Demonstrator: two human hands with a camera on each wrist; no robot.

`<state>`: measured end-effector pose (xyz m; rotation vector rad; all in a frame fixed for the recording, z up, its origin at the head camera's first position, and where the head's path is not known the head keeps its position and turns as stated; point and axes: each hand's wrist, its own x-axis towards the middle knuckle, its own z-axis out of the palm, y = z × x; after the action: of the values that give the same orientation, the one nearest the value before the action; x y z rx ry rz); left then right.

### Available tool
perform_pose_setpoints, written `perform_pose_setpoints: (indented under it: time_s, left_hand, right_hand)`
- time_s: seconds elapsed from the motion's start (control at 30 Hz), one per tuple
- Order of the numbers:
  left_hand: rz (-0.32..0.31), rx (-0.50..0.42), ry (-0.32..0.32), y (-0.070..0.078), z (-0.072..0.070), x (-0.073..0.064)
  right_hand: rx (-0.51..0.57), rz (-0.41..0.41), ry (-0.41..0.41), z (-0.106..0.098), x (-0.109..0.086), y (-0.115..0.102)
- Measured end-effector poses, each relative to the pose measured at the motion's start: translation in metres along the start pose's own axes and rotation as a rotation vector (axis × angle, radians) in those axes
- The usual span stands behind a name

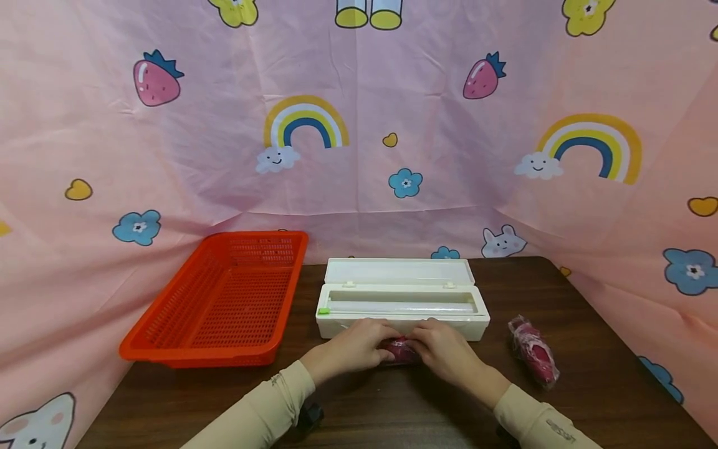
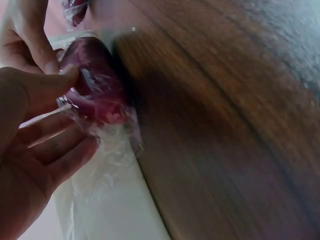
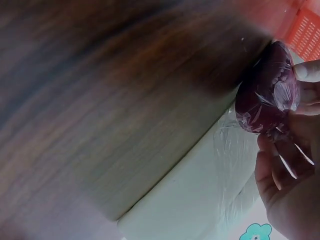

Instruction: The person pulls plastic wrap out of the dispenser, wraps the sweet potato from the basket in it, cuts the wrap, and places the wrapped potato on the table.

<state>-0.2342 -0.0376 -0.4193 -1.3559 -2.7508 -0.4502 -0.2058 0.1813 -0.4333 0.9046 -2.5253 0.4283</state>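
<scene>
A reddish-purple sweet potato (image 1: 401, 350) in clear cling film lies crosswise just in front of the white film dispenser (image 1: 477, 321). My left hand (image 1: 359, 344) holds its left end, thumb on the skin side in the left wrist view and fingers behind, at the film. At the other end my right hand (image 1: 443, 349) pinches the film and the sweet potato (image 3: 267, 92). Loose film (image 3: 232, 160) trails along the dispenser's front in the right wrist view. The dispenser's lid (image 1: 399, 272) stands raised, with a film roll (image 1: 404, 307) inside.
To the left stands an orange-red plastic basket (image 1: 126, 349) with mesh walls. A second wrapped sweet potato (image 1: 535, 352) lies on the dark wooden table (image 1: 370, 418) at the right. A patterned cloth (image 1: 359, 206) hangs behind and around the table.
</scene>
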Motion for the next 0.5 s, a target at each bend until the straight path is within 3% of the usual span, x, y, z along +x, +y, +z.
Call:
perform_pose_setpoints:
  time_s: [0.23, 0.5]
  left_hand:
    - [0.102, 0.193, 0.068, 0.001, 0.008, -0.015]
    - [0.202, 0.384, 0.186, -0.002, 0.014, -0.017]
  right_hand:
    - [-0.017, -0.038, 0.031, 0.003, 0.005, 0.001]
    - [0.004, 0.015, 0.053, 0.006, 0.008, 0.001]
